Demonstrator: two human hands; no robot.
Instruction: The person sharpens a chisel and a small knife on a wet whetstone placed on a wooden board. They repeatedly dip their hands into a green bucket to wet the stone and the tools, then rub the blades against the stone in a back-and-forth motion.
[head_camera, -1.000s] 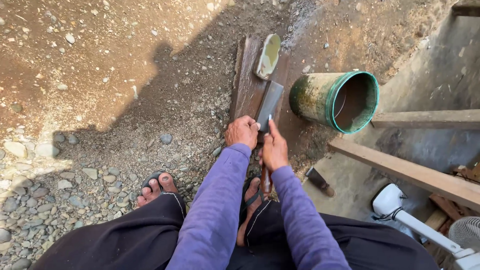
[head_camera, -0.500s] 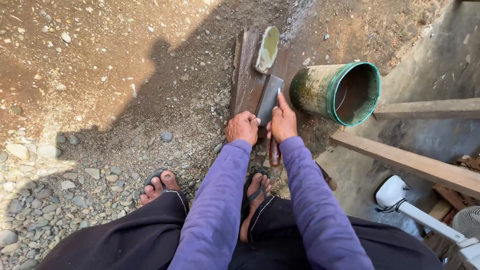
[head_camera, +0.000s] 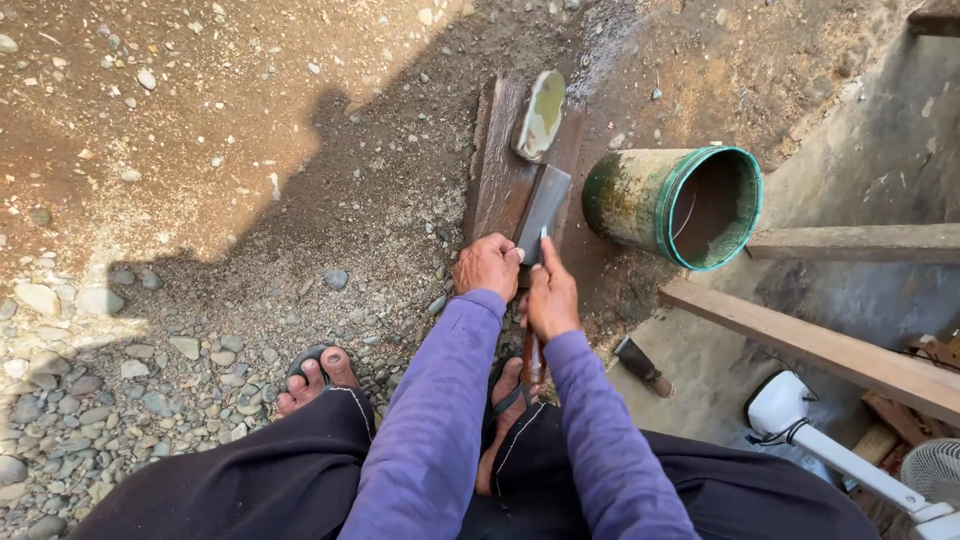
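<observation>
left hand (head_camera: 487, 266): fingers pressed on flat grey steel cleaver blade (head_camera: 541, 213) | right hand (head_camera: 550, 298): fingers clamped on its handle, forefinger extended | blade flat on dark wooden plank (head_camera: 497, 175), below oval whetstone (head_camera: 540, 114)

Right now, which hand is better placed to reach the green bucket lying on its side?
Probably the right hand: it rests on the cleaver blade on the side nearer the green bucket, while the left hand sits farther away, across the blade.
</observation>
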